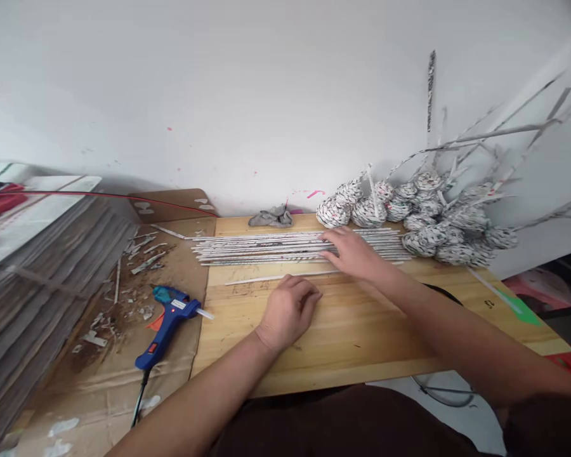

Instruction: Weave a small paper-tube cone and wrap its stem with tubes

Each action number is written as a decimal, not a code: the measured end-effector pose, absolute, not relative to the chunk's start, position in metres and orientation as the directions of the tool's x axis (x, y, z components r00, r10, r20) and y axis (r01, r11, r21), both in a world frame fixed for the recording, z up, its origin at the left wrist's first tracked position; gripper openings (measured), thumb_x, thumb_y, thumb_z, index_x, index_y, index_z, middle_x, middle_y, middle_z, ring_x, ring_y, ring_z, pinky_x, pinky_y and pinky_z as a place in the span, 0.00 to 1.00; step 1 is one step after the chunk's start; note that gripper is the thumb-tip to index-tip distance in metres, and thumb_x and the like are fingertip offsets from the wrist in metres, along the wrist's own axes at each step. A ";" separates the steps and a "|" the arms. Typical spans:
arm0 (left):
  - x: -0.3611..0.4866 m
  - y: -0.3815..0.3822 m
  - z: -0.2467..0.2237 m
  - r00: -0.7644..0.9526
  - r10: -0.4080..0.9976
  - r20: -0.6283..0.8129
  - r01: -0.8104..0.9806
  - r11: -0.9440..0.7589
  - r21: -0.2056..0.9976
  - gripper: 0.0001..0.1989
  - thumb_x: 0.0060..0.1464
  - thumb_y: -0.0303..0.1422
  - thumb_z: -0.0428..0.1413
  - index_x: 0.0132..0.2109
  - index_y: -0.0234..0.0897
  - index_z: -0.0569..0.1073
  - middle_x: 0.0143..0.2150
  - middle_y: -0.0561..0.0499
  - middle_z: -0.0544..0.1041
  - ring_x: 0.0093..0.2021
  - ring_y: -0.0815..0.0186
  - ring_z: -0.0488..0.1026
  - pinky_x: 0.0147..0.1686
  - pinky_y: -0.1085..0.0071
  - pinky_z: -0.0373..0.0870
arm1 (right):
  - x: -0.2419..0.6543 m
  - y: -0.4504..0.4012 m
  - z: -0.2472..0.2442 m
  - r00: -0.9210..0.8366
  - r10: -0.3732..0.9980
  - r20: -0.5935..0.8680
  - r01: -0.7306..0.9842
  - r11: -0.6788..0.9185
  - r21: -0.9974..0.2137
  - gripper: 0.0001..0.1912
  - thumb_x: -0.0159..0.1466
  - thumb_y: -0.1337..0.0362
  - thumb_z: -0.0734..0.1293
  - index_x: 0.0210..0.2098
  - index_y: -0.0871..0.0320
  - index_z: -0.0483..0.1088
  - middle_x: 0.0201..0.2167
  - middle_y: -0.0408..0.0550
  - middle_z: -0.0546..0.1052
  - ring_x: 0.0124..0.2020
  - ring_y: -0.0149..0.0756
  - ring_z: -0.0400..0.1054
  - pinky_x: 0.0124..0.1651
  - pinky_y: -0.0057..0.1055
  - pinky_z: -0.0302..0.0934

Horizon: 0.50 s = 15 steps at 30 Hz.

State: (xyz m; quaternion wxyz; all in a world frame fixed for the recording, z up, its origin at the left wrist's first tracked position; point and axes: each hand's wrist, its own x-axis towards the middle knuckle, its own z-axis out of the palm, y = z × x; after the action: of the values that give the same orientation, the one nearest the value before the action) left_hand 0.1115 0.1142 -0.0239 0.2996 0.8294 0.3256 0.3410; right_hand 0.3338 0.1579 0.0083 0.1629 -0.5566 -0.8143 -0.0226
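Rods (261, 249) touch the half-open right hand (348, 251) (grip unclear), the left hand (287, 311) loosely curled, seemingly empty.

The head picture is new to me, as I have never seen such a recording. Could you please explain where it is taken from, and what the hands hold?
There is no machine here. One camera on a person's head looks forward and down, so both bare hands show. The right hand rests on a row of thin, pale sticks; I cannot tell whether it grips any. The left hand is curled just in front of a single loose stick, with nothing visibly held. Below is a wooden board. On it, at the back, are a grey cloth and, to the right, woven balls. To the left, a blue glue gun lies on brown cardboard.
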 end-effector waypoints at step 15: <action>0.114 0.119 -0.025 0.472 0.792 0.388 0.309 -0.560 0.768 0.06 0.59 0.30 0.55 0.35 0.38 0.75 0.35 0.48 0.80 0.38 0.61 0.73 0.43 0.64 0.68 | 0.312 0.214 0.023 -0.286 0.957 0.044 0.904 0.285 -0.318 0.13 0.56 0.60 0.73 0.40 0.57 0.77 0.38 0.49 0.81 0.41 0.43 0.74 0.44 0.35 0.65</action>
State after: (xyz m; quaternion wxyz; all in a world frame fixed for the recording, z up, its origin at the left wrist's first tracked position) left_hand 0.1137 0.1186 -0.0249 0.3172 0.7971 0.3452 0.3806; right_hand 0.3122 0.2143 0.0228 0.1138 -0.5867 -0.7933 0.1163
